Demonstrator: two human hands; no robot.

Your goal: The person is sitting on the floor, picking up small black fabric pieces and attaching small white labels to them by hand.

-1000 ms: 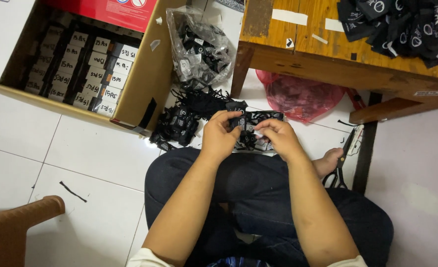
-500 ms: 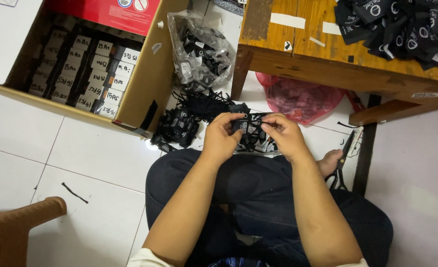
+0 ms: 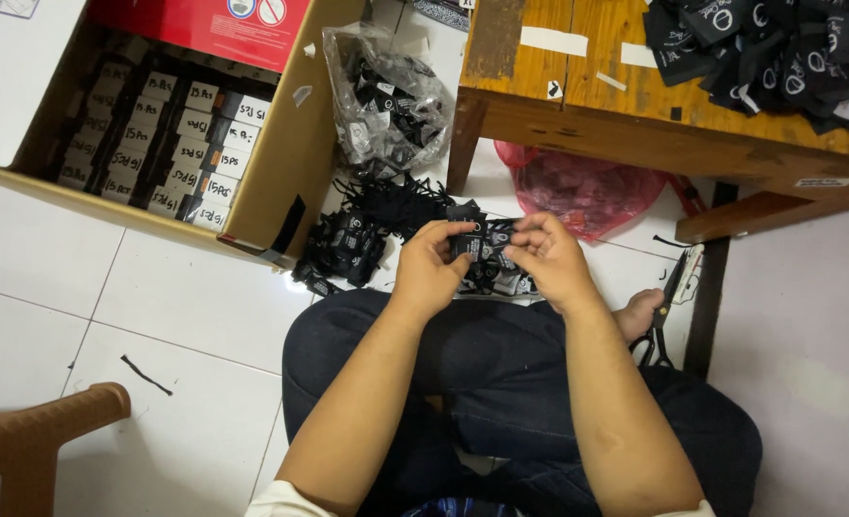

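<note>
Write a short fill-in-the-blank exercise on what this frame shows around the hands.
1. Both hands, left hand and right hand, hold small ____ fabric tags.
2. The scissors lie on the floor to the person's ____.
3. The cardboard box stands ____ of the wooden table.

Missing words: black; right; left

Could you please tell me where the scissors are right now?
In the head view, the scissors lie on the white floor at the person's right, beside the wooden table's leg and a bare foot.
</note>
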